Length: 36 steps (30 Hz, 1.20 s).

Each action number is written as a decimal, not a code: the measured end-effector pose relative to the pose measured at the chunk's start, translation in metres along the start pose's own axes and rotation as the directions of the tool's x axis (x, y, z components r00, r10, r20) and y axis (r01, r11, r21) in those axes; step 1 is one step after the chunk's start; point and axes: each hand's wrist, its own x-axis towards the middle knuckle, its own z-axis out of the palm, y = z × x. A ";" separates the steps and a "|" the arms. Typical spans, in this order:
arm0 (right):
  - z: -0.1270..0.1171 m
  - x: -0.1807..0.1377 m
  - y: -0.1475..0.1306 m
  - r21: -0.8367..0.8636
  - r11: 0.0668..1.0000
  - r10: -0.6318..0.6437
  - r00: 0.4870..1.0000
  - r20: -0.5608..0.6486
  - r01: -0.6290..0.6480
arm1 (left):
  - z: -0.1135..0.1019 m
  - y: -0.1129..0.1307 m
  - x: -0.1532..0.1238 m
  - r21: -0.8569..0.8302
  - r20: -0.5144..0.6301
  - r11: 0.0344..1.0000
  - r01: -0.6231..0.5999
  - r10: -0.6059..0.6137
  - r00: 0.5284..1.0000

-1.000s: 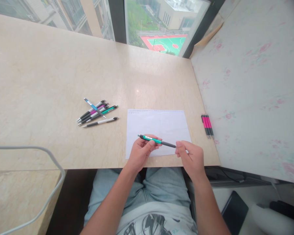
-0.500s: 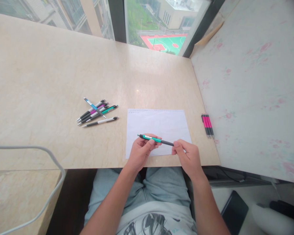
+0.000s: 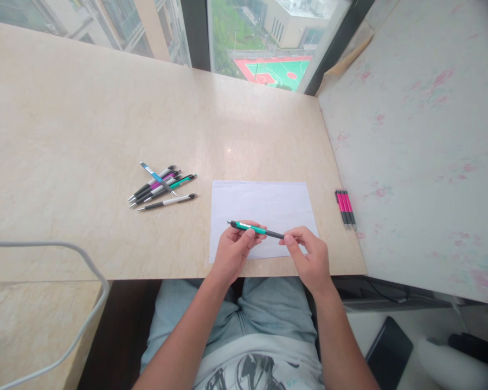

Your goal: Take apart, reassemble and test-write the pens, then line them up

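A green and black pen (image 3: 254,229) is held almost level above the white sheet of paper (image 3: 264,203). My left hand (image 3: 235,249) is closed around its green barrel, thumb on top. With thumb and fingers, my right hand (image 3: 308,254) pinches the black end, and the tip is hidden in the fingers. Rows of small faint marks run along the paper's top edge. To the left lies a loose pile of pens (image 3: 158,184) in white, purple, green and blue, several crossing each other.
Several pink and black pens (image 3: 345,209) lie side by side near the wall (image 3: 423,162) on the right. A grey cable (image 3: 85,260) loops over the table's left front. The table's front edge is just before my lap, and a window (image 3: 264,43) stands behind.
My right hand has shifted slightly left and up along the pen's black end, its grip adjusted. My left hand and the pen have barely moved.
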 end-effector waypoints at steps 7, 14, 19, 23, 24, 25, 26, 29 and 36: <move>-0.001 0.000 -0.001 -0.014 1.000 0.024 0.999 0.032 -0.023 | 0.001 0.000 0.000 0.010 -0.007 1.000 0.005 -0.004 1.000; 0.000 0.000 -0.001 -0.078 0.997 0.020 1.000 0.019 -0.018 | 0.002 0.000 0.000 0.022 -0.005 1.000 0.012 -0.012 1.000; 0.002 0.000 0.000 0.019 1.000 0.006 0.999 -0.032 -0.005 | 0.000 0.000 0.000 0.026 -0.015 1.000 0.018 -0.018 1.000; 0.002 0.000 -0.001 -0.071 0.998 -0.006 0.997 -0.077 0.000 | 0.000 0.000 -0.001 0.038 -0.021 0.999 0.019 -0.018 1.000; 0.002 0.000 -0.001 -0.096 0.995 -0.001 0.997 -0.075 -0.006 | 0.001 0.000 -0.001 0.041 -0.021 0.999 0.019 -0.018 1.000; 0.002 0.000 -0.002 -0.109 0.994 0.006 0.998 -0.067 -0.013 | 0.001 0.000 -0.001 0.043 -0.024 0.999 0.019 -0.018 1.000; 0.002 0.001 -0.002 -0.110 0.994 0.014 0.999 -0.053 -0.020 | 0.001 0.001 -0.001 0.042 -0.029 0.999 0.019 -0.018 0.999; 0.002 0.003 -0.002 -0.049 0.999 0.021 1.000 -0.012 -0.021 | 0.002 0.001 0.000 0.025 -0.046 0.999 0.019 -0.018 0.999; 0.001 0.001 -0.002 -0.111 0.994 -0.025 1.000 -0.015 0.024 | 0.001 0.001 -0.001 0.050 0.003 0.999 0.012 -0.013 1.000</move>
